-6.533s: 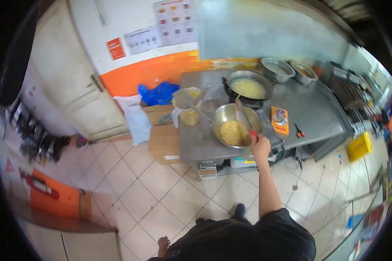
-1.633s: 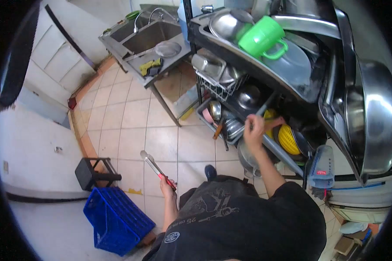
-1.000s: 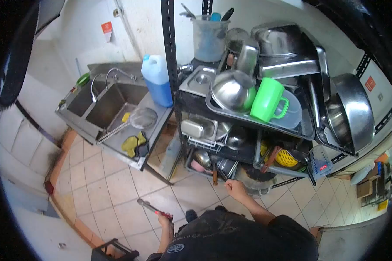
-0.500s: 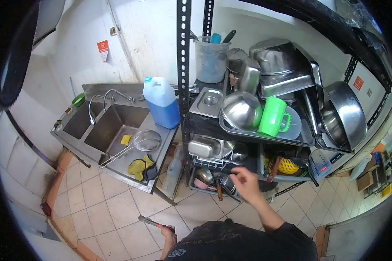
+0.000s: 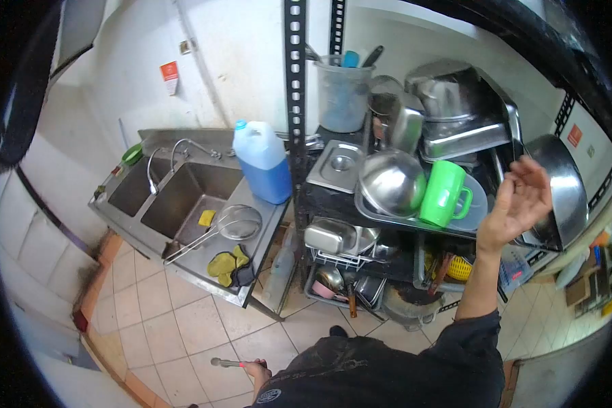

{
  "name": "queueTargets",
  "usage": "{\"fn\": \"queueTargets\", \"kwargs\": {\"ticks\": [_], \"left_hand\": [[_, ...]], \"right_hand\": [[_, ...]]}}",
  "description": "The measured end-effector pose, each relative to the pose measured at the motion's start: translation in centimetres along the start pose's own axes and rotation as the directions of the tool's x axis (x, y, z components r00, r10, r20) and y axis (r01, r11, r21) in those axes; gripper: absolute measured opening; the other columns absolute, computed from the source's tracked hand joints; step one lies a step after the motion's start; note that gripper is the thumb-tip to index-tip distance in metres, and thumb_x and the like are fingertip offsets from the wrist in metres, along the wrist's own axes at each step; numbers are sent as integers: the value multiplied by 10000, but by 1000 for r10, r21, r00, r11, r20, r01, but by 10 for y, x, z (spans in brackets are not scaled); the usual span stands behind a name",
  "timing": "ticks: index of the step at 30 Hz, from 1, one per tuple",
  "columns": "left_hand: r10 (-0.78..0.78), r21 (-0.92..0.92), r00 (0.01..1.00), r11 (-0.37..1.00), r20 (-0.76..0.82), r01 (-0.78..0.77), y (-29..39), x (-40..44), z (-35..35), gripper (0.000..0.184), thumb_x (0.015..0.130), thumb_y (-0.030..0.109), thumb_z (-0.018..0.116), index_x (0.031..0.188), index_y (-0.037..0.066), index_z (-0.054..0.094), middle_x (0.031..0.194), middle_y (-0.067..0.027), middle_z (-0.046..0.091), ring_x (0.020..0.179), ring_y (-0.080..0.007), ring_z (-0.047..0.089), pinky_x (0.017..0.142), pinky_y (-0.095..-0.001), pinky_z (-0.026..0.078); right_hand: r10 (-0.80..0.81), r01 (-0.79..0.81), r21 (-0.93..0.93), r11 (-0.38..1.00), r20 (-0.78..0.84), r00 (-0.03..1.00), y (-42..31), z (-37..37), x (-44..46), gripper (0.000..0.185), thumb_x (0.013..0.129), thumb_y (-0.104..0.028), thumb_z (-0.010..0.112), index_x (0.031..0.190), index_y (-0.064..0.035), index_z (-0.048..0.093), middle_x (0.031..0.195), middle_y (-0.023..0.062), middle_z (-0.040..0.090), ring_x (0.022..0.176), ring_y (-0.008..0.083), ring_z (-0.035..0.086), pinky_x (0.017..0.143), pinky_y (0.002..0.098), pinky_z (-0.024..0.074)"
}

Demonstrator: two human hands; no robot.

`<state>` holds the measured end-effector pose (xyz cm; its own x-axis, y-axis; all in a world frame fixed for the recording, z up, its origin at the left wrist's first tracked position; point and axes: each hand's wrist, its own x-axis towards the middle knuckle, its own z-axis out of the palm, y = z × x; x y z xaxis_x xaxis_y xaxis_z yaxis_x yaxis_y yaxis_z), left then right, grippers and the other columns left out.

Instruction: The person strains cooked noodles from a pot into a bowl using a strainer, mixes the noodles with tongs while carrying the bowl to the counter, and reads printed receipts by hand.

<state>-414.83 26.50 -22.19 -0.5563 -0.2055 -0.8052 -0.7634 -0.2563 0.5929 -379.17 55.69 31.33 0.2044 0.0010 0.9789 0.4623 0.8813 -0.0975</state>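
Low at the bottom, my left hand (image 5: pixel 257 370) is wrapped round the handle end of metal tongs (image 5: pixel 226 363), with a bit of red at the grip. The tongs point left over the tiled floor. My right hand (image 5: pixel 517 207) is raised at the right of the shelf, palm showing and fingers stretched, with nothing in it. It appears in front of a large steel bowl (image 5: pixel 570 197); whether it touches anything I cannot tell. Nearest on its left are a green jug (image 5: pixel 443 194) and a steel dome-shaped bowl (image 5: pixel 392 183) on a tray.
A double sink (image 5: pixel 194 200) stands at left, with a yellow sponge (image 5: pixel 206 217), a strainer (image 5: pixel 239 222), yellow-black gloves (image 5: pixel 230 265) and a jug of blue liquid (image 5: pixel 262 163). The rack's black post (image 5: pixel 294 102) rises beside it. Pans and utensils crowd the lower shelves.
My right hand has moved up and to the right, from the lower shelves to the upper shelf's right end, and its fingers have opened out. My left hand still holds the tongs, slightly lower.
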Motion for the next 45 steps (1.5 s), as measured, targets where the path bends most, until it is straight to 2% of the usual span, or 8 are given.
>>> {"fn": "queueTargets", "kwargs": {"ticks": [5,17,22,28,32,37,41,45], "left_hand": [[38,36,998,999,41,-39,-4,16,22,531,916,542,349,959,14,392,678,-101,489,441,-193,428,397,-302,419],[27,221,978,973,206,-73,-51,45,76,609,901,582,331,1022,-4,443,633,-92,453,465,-191,406,414,-285,389],[14,177,928,980,371,-86,-34,23,73,538,908,580,290,1079,83,404,708,-45,431,518,-161,395,462,-261,387],[81,88,943,989,324,-115,-40,-2,48,388,921,490,334,791,126,367,579,-28,395,468,-145,371,460,-291,364],[52,-13,974,999,220,-51,-51,6,22,360,926,450,348,773,124,349,576,-37,411,466,-161,389,451,-288,372],[45,-117,995,993,90,-34,-60,18,-15,360,925,442,361,776,115,346,577,-33,400,467,-168,393,448,-283,385],[112,-135,993,985,22,-108,-70,36,-49,373,924,458,368,787,112,342,593,-30,402,468,-159,392,434,-278,376],[19,-284,990,957,-141,-58,-69,36,-69,389,936,469,350,782,112,340,597,-26,396,460,-157,378,418,-280,364]], "right_hand": [[-145,109,-99,989,-523,840,15,-64,28,310,919,-167,367,1185,-11,344,1193,143,453,1056,231,498,856,344,429],[46,-245,-281,928,-565,823,53,-153,-16,289,910,-143,464,1149,8,407,1163,135,471,1017,206,500,835,317,422],[337,-303,-170,938,232,913,75,-79,31,185,828,-143,606,969,-26,583,913,57,613,858,142,578,776,279,452],[215,-171,-169,971,926,309,125,92,12,313,785,-308,613,921,-27,638,866,120,656,825,243,622,760,349,469],[126,124,-148,981,978,168,156,183,-36,350,851,-268,539,1073,-3,592,1068,181,623,1015,308,583,873,394,447],[381,501,-125,857,808,-450,183,242,-75,360,779,-87,439,1055,84,595,1103,258,586,1050,357,564,881,437,443],[591,435,-431,791,724,-356,176,255,-78,301,773,-50,442,944,128,614,961,271,628,738,363,651,577,456,528],[672,382,-566,731,695,-257,205,271,-89,267,822,-120,468,942,40,646,966,194,643,824,325,651,657,437,546]]}}
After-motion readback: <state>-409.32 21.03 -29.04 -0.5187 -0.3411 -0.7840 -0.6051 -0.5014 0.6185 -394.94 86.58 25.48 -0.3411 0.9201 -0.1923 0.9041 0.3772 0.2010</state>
